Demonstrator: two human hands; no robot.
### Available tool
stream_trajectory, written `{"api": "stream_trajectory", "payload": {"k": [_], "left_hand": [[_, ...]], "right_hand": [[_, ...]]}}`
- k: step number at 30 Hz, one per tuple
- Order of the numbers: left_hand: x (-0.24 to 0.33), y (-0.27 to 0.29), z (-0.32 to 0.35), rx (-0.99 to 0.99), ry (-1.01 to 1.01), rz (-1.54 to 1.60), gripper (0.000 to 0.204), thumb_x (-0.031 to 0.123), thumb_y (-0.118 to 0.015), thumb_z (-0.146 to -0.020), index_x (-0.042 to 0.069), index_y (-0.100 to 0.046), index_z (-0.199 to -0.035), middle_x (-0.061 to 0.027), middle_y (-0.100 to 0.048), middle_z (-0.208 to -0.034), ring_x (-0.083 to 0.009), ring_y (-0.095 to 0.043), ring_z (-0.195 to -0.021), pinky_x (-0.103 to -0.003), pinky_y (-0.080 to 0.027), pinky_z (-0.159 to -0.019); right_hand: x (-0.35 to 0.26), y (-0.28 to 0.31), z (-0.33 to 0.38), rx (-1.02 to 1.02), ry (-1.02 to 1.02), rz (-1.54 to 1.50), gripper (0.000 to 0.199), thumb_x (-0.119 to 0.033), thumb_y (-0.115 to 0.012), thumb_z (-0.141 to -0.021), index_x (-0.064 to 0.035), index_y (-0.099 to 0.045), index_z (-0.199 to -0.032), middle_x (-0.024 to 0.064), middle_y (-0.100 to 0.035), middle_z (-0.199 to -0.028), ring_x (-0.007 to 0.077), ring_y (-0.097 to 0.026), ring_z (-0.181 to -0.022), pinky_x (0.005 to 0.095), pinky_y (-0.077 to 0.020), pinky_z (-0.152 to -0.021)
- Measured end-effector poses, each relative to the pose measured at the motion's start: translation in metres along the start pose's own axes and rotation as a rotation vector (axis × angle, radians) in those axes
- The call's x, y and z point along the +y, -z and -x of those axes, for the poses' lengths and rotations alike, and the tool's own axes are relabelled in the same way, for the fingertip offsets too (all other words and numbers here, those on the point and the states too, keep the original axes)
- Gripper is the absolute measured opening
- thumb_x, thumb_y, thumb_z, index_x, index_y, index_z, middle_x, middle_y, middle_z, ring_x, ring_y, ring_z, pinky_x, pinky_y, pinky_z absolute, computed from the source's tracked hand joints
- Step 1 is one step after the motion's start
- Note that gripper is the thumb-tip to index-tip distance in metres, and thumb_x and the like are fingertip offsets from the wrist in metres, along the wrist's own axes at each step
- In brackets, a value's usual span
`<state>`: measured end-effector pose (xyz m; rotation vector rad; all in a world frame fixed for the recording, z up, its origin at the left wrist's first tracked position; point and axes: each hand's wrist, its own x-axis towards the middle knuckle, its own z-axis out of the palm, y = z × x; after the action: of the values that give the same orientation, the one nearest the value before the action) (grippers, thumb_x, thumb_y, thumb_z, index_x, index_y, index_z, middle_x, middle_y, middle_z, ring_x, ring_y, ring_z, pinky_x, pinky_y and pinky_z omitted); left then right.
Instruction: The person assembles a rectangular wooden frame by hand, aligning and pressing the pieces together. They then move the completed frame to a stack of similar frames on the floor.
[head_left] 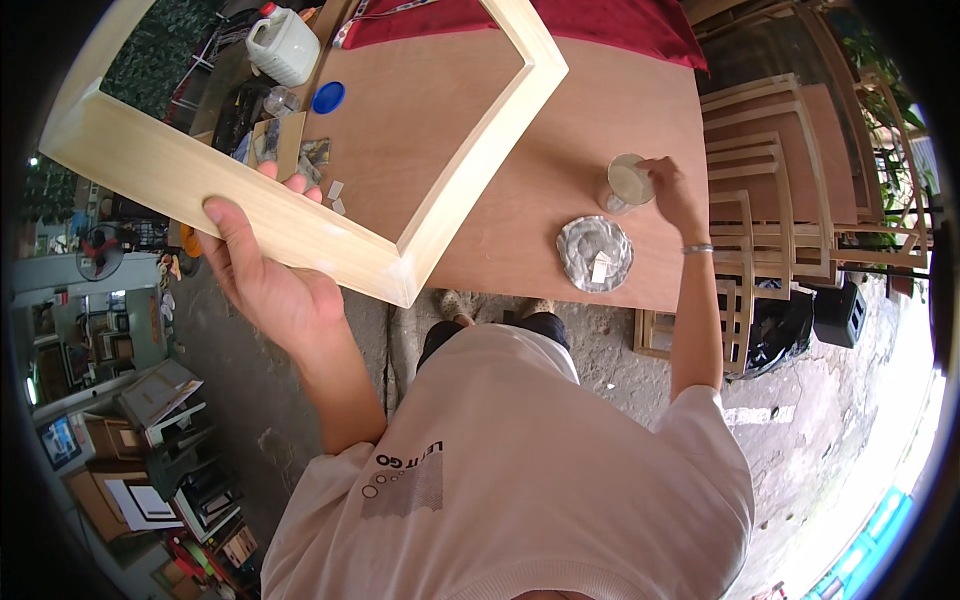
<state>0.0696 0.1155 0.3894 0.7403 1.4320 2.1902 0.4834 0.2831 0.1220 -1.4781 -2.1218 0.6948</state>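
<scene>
My left hand [275, 285] is closed round the lower rail of a bare, pale wooden picture frame [330, 238], thumb on the near face and fingertips showing past its inner edge. The frame is held up and tilted over the table's left part, with whitish patches at its corners. At the table's right, my right hand [672, 190] has its fingers pinched together at the rim of a round, open tin [613, 200]. What those fingers hold, if anything, is too small to make out. Just nearer than the tin lies a round, grey-streaked lid or dish [578, 250] with a small white piece [600, 268] on it.
The brown wooden tabletop [510, 230] carries a red cloth [620, 30] along its far side. Beyond the frame are a whitish jug [285, 48] with a red cap, a blue lid [328, 97] and small cards. Several wooden frames [780, 190] lean right of the table.
</scene>
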Motion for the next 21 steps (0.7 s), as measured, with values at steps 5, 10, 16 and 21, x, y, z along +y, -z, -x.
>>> {"api": "stream_trajectory", "payload": {"k": [5, 10, 16, 21], "left_hand": [[-0.003, 0.012, -0.002, -0.036, 0.004, 0.008, 0.056, 0.040, -0.057, -0.100, 0.007, -0.041, -0.142, -0.0222, -0.060, -0.121, -0.0312, -0.064, -0.096, -0.047, -0.052, -0.087], [-0.005, 0.019, 0.001, -0.008, 0.018, -0.001, 0.055, 0.041, -0.056, -0.100, 0.007, -0.042, -0.141, -0.0227, -0.060, -0.122, -0.0317, -0.064, -0.097, -0.048, -0.052, -0.088], [0.000, 0.028, -0.001, 0.052, 0.018, 0.016, 0.055, 0.041, -0.057, -0.100, 0.006, -0.042, -0.140, -0.0226, -0.060, -0.122, -0.0317, -0.064, -0.097, -0.048, -0.052, -0.089], [-0.005, 0.031, -0.002, 0.069, -0.041, 0.035, 0.057, 0.044, -0.061, -0.097, 0.003, -0.043, -0.132, -0.0233, -0.063, -0.112, -0.0307, -0.068, -0.088, -0.043, -0.057, -0.079]], "right_hand": [[-0.024, -0.025, -0.002, -0.194, 0.089, 0.617, 0.026, -0.003, -0.056, -0.090, -0.0146, -0.075, -0.103, 0.0102, -0.055, -0.124, 0.0280, -0.052, -0.117, 0.0456, -0.0438, -0.103], [-0.023, -0.023, -0.010, -0.305, 0.047, 0.742, 0.023, -0.010, -0.059, -0.090, -0.0193, -0.077, -0.102, 0.0110, -0.055, -0.123, 0.0283, -0.053, -0.118, 0.0455, -0.0449, -0.102], [-0.014, -0.024, -0.008, -0.112, 0.009, 0.442, 0.025, -0.009, -0.058, -0.092, -0.0166, -0.073, -0.110, 0.0111, -0.062, -0.110, 0.0271, -0.059, -0.107, 0.0398, -0.0494, -0.092], [-0.005, -0.037, 0.021, 0.226, -0.262, -0.327, 0.025, -0.011, -0.054, -0.096, -0.0128, -0.068, -0.117, 0.0100, -0.063, -0.100, 0.0231, -0.061, -0.096, 0.0326, -0.0486, -0.084]]}}
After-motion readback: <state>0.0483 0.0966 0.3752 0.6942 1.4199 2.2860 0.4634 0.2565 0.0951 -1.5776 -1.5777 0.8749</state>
